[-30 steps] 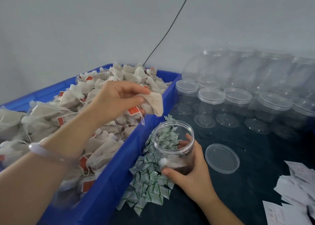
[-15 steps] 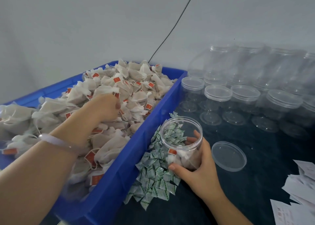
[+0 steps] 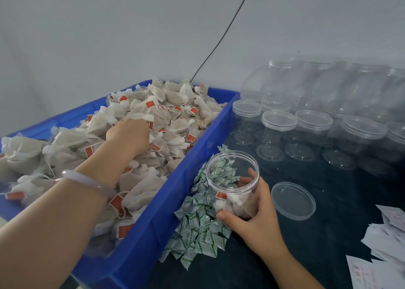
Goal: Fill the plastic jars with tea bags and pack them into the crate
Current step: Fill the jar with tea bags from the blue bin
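Left hand (image 3: pixel 129 135) now deeper in tea bags (image 3: pixel 175 104); right hand (image 3: pixel 252 218) w/ jar (image 3: pixel 233 179), lid (image 3: pixel 293 200) beside

Bin (image 3: pixel 197 172): on the table's (image 3: pixel 328 234) left side, against the wall (image 3: pixel 109 36).
Tea bags (image 3: pixel 175 113): heaped in the bin.
Left hand (image 3: pixel 129 135): in the bin, on the heap.
Sachets (image 3: pixel 197 229): on the table, just right of the bin.
Open jar (image 3: pixel 233 183): at the sachets' right edge, with tea bags in it.
Right hand (image 3: pixel 252 218): around the open jar.
Loose lid (image 3: pixel 293 200): just right of that jar.
Closed jars (image 3: pixel 315 131): behind the lid, in rows back to the wall.
Papers (image 3: pixel 385 240): at the near right.
Cable (image 3: pixel 221 39): on the wall, behind the bin.
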Demonstrator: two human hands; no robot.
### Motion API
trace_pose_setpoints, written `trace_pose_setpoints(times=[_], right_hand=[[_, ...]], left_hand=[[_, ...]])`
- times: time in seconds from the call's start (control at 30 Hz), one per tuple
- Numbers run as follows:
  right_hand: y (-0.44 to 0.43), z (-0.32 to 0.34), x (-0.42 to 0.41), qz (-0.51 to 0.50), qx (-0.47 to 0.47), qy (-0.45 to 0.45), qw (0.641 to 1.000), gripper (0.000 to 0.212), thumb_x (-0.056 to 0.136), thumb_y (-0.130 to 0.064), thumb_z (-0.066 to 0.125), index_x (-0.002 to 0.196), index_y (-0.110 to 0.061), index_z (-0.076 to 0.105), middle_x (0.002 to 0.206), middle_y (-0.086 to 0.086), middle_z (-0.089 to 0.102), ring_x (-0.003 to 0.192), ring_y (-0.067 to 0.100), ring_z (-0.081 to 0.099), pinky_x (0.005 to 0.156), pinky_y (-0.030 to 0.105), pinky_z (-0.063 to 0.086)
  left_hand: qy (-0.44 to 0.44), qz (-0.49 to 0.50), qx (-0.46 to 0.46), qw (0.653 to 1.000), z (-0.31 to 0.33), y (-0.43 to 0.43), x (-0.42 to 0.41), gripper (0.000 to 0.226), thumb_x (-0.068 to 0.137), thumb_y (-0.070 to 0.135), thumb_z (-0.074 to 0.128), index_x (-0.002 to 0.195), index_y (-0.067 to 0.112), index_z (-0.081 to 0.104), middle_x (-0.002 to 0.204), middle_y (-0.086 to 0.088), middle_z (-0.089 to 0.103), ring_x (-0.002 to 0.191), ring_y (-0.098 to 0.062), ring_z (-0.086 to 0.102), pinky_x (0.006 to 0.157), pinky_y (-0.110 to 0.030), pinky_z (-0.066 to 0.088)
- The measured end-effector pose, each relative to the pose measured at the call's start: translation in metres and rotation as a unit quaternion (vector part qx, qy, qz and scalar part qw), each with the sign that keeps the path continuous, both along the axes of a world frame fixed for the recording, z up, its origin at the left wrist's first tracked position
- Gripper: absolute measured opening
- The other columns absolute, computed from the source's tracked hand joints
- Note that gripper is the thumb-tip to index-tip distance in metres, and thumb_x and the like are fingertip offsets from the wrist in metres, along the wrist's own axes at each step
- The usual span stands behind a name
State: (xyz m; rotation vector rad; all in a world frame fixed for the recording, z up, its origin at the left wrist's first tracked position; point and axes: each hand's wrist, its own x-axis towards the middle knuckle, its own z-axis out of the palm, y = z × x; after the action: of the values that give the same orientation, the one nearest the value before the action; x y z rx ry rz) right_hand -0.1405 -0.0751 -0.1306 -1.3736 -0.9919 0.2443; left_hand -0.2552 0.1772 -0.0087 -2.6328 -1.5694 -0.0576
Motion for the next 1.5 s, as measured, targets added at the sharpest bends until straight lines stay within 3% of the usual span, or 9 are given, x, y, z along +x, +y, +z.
trace_pose_setpoints(times=[0.13,0.27,0.37,0.5,0.67,0.77,1.33,1.43,1.5], right_hand=[[0.0,-0.002,0.001,0.0,-0.003,0.001,1.0,0.09,0.051,-0.043,0.087,0.122,-0.07,0.038,0.125,-0.03,0.053,0.121,-0.004,0.051,0.09,0.007,0.042],[0.001,-0.004,0.002,0.0,-0.004,0.002,1.0,0.091,0.051,-0.043,0.088,0.125,-0.066,0.039,0.127,-0.028,0.053,0.122,-0.002,0.051,0.091,0.008,0.043],[0.002,-0.005,0.002,0.003,-0.004,0.007,1.0,0.091,0.051,-0.043,0.089,0.126,-0.063,0.041,0.129,-0.024,0.054,0.124,0.001,0.051,0.094,0.012,0.044],[0.003,-0.009,0.003,0.022,0.005,0.026,0.999,0.094,0.051,-0.039,0.092,0.13,-0.052,0.043,0.133,-0.011,0.055,0.122,0.016,0.057,0.1,0.036,0.049],[0.002,-0.006,0.002,0.006,0.0,0.015,1.0,0.091,0.05,-0.04,0.089,0.123,-0.067,0.04,0.126,-0.027,0.054,0.122,0.001,0.053,0.092,0.014,0.046],[0.001,-0.005,0.001,0.01,-0.004,0.012,1.0,0.091,0.05,-0.04,0.088,0.122,-0.068,0.04,0.125,-0.027,0.054,0.122,-0.001,0.052,0.091,0.013,0.046],[-0.001,-0.002,0.001,0.011,0.001,0.013,1.0,0.091,0.05,-0.039,0.088,0.122,-0.068,0.04,0.126,-0.029,0.054,0.119,-0.005,0.053,0.086,0.007,0.045],[0.0,-0.004,0.002,0.006,-0.007,0.015,1.0,0.092,0.049,-0.042,0.088,0.122,-0.069,0.039,0.124,-0.031,0.053,0.12,-0.005,0.052,0.087,0.007,0.045],[0.0,-0.005,0.002,0.006,-0.009,0.013,1.0,0.093,0.049,-0.041,0.089,0.122,-0.069,0.038,0.124,-0.032,0.052,0.121,-0.006,0.051,0.087,0.007,0.045]], left_hand=[[-0.18,-0.073,0.006,0.981,0.004,0.002,-0.003,0.019,0.09,0.03,0.058,0.093,0.011,0.063,0.086,-0.003,0.059,0.079,-0.019,0.055,0.064,-0.031,0.043],[-0.5,-0.205,-0.21,0.815,0.02,-0.033,0.004,0.017,0.094,0.027,0.056,0.081,0.017,0.055,0.057,0.006,0.062,0.047,-0.007,0.052,0.049,-0.023,0.044],[-0.513,-0.29,-0.315,0.744,0.024,-0.071,0.014,0.008,0.092,0.018,0.058,0.086,0.013,0.057,0.066,0.005,0.069,0.048,-0.008,0.06,0.045,-0.018,0.049],[-0.388,-0.346,-0.268,0.811,0.015,-0.083,0.023,0.009,0.089,0.028,0.061,0.098,0.028,0.061,0.088,0.012,0.069,0.07,-0.006,0.066,0.06,-0.022,0.057],[-0.096,-0.144,-0.103,0.979,0.012,-0.027,0.005,0.024,0.096,0.017,0.052,0.117,0.015,0.062,0.109,0.002,0.062,0.095,-0.014,0.056,0.084,-0.026,0.043],[0.042,-0.066,-0.142,0.987,0.007,-0.012,-0.009,0.03,0.091,0.008,0.059,0.12,0.013,0.065,0.114,-0.005,0.064,0.101,-0.021,0.059,0.088,-0.029,0.045],[0.011,-0.12,-0.104,0.987,-0.002,0.002,-0.003,0.01,0.084,0.019,0.07,0.092,0.026,0.07,0.09,0.006,0.063,0.084,-0.013,0.059,0.073,-0.025,0.045],[-0.193,-0.174,-0.047,0.965,0.007,0.002,-0.009,0.008,0.092,0.024,0.061,0.092,0.019,0.067,0.094,0.002,0.064,0.081,-0.014,0.057,0.071,-0.027,0.042],[-0.38,-0.219,-0.098,0.894,0.018,-0.011,-0.01,0.006,0.094,0.021,0.058,0.091,0.022,0.062,0.09,0.006,0.065,0.072,-0.011,0.062,0.066,-0.027,0.05]])
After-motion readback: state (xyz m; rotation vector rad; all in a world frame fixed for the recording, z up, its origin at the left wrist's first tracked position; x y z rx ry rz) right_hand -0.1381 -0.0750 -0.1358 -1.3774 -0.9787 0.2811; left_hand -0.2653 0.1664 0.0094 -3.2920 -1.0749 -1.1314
